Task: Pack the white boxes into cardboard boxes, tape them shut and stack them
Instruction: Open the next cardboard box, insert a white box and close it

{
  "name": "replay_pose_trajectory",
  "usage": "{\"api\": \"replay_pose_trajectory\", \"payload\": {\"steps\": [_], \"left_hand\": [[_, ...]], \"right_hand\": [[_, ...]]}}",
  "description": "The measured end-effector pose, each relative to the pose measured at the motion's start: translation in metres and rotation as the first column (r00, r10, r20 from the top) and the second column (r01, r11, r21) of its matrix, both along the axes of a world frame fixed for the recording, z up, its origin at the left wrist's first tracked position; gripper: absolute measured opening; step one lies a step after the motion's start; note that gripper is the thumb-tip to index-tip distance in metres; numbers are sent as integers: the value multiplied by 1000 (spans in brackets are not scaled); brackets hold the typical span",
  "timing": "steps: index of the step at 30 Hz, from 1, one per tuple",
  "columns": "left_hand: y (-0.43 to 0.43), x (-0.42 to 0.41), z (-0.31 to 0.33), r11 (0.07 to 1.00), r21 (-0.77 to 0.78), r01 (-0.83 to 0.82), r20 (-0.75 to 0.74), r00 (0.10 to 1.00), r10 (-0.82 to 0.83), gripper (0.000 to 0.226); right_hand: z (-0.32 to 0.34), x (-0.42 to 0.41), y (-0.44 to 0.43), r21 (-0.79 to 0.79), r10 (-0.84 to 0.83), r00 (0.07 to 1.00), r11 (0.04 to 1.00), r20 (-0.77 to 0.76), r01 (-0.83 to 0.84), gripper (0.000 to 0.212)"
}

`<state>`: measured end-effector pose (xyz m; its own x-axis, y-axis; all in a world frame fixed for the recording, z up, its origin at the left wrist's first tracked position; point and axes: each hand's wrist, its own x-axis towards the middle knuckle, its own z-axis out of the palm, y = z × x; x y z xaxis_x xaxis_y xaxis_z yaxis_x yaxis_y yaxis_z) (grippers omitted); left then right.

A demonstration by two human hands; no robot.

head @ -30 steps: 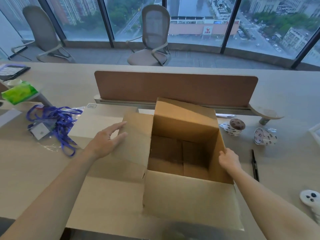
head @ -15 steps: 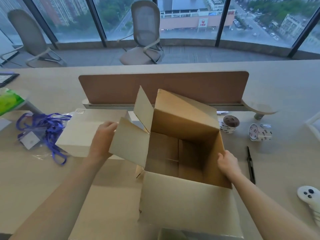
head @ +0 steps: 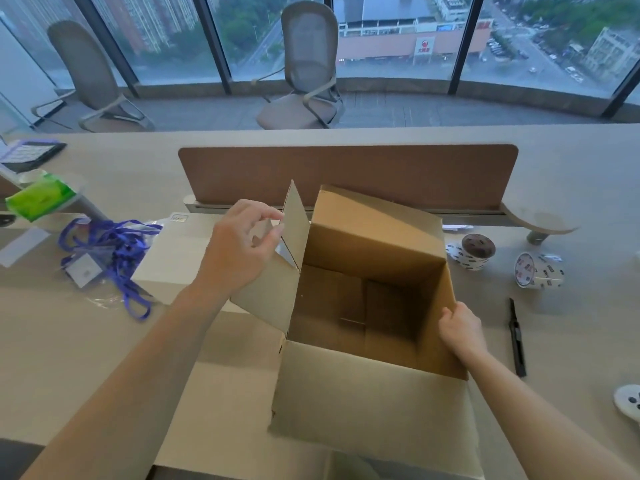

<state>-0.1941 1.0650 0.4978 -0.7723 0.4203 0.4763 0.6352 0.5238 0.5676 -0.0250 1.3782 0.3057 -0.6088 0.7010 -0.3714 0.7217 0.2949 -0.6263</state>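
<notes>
While the right hand [head: 460, 329] grips the right wall of the open brown cardboard box [head: 367, 400] at centre frame, the left hand [head: 242, 247], fingers loosely curled, is at its upright left flap [head: 298, 233], grip unclear; the flat white box [head: 173, 258] lies just left, under that nearer hand.

Pale grey desk [head: 571, 168] bearing a brown, round-cornered divider panel [head: 346, 174]; beyond the panel, one grey mesh-backed office chair [head: 308, 64] and a second grey chair [head: 90, 81] farther left stand on grey flooring [head: 415, 109] before dark-framed full-height windows [head: 398, 29] admitting dim daylight.
</notes>
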Motion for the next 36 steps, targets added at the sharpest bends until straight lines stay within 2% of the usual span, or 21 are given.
{"api": "replay_pose_trajectory", "payload": {"steps": [2,4,6,8,11,12,16,19,21,24,30,36], "left_hand": [[3,0,-9,995,-90,43,-103,993,-52,10],[5,1,-25,967,-248,65,-225,967,-122,12],[6,1,-43,909,-409,74,-235,954,-184,16],[6,3,-63,823,-568,34,-110,987,-117,24],[7,8,-95,590,-806,49,133,986,100,66],[8,10,-103,577,-813,82,197,970,140,76],[15,13,-122,730,-675,105,404,881,247,91],[24,16,-129,898,-437,56,641,719,267,94],[25,14,-132,944,-329,-6,727,637,257,86],[18,7,-139,968,-224,-109,799,548,247,64],[-2,1,-162,963,-153,-222,870,432,238,74],[-9,-2,-179,950,-116,-290,875,423,235,74]], "right_hand": [[1,-1,-4,-4,2,1000,1000,2,-2,29],[1,-3,-8,-7,-2,1000,1000,2,2,30],[3,-5,-11,-9,-9,1000,1000,9,9,30],[4,-7,-13,-4,-16,1000,1000,19,16,30],[5,-6,-12,-24,-22,1000,999,16,23,30],[5,-5,-11,-35,-23,1000,999,13,23,30],[6,-6,-11,-67,-27,999,997,-20,26,29],[5,-7,-12,-87,-36,998,996,-43,32,27],[4,-6,-12,-101,-34,997,995,-64,28,24],[2,-8,-14,-134,-50,992,990,-113,34,20],[-1,-19,-27,-124,-48,990,992,-134,31,21],[-4,-24,-30,-62,-28,992,998,-125,21,19]]}}
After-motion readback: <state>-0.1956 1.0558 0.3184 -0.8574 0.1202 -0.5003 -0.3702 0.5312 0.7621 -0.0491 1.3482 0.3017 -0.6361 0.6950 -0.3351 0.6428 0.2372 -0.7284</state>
